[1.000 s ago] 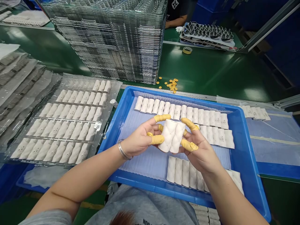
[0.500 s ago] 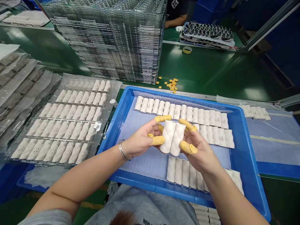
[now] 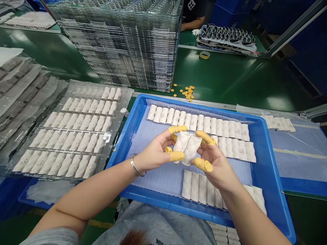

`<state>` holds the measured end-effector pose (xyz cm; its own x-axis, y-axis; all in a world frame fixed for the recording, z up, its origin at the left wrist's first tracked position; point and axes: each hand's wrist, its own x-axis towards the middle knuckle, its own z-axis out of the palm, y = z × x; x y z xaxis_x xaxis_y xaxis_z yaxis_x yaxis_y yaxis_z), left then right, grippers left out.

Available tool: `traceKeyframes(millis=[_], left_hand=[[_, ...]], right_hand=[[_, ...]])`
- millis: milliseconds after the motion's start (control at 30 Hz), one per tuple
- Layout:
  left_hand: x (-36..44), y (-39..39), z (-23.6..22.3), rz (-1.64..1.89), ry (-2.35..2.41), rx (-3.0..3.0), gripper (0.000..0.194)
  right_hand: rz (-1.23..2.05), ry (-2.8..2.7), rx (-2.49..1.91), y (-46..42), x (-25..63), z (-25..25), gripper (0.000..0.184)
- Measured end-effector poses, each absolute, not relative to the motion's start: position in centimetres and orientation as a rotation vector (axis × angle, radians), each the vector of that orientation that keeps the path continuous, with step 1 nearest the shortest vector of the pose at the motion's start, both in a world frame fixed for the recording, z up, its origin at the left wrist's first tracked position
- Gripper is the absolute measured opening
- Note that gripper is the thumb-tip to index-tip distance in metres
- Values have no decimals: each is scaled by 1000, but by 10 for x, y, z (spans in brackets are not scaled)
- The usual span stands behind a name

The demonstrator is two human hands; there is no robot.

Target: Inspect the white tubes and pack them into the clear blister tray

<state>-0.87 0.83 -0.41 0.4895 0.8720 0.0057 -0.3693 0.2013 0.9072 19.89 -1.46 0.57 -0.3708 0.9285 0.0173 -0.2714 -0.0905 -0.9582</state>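
Observation:
My left hand (image 3: 157, 151) and my right hand (image 3: 217, 160) wear yellow finger cots on several fingertips. Side by side, they hold two white, quilted-looking tube-shaped pieces above a blue tray (image 3: 274, 166). Pinched in the left hand is the left tube-shaped piece (image 3: 180, 144); the right tube-shaped piece (image 3: 192, 149) is between the right fingers. Both tilt, top ends slightly open, with dark marks on their sides. Inside the tray lie a back row of similar pieces (image 3: 200, 123), a shorter second row (image 3: 235, 148) and a front row (image 3: 202, 189), partly hidden by my right arm.
Left of the blue tray, a clear moulded tray (image 3: 127, 92) holds rows of white pieces. A tall stack of clear trays (image 3: 122, 51) stands behind. Loose yellow finger cots (image 3: 188, 93) and a tape roll (image 3: 204, 55) lie on the green table. Another person's arm (image 3: 193, 24) shows at the back.
Both held pieces have been turned and tilted, so their open ends and dark marks now show. My fingers have shifted slightly around them. The pieces in the trays stay put.

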Motion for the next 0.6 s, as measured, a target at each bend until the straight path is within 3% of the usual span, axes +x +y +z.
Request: traceKeyframes(millis=[67,267,600], left_hand=[[-8,8,-7,968,605,1138,67],[-9,7,-6,1155,620,1532,37],[-10,8,-3,1247,601,1748,33]], right_hand=[[1582,-1258,-794,-17,196,3,54],[1231,-1494,-798,-22,195,0,46],[1112,-1619,-803,-20,197,-3,30]])
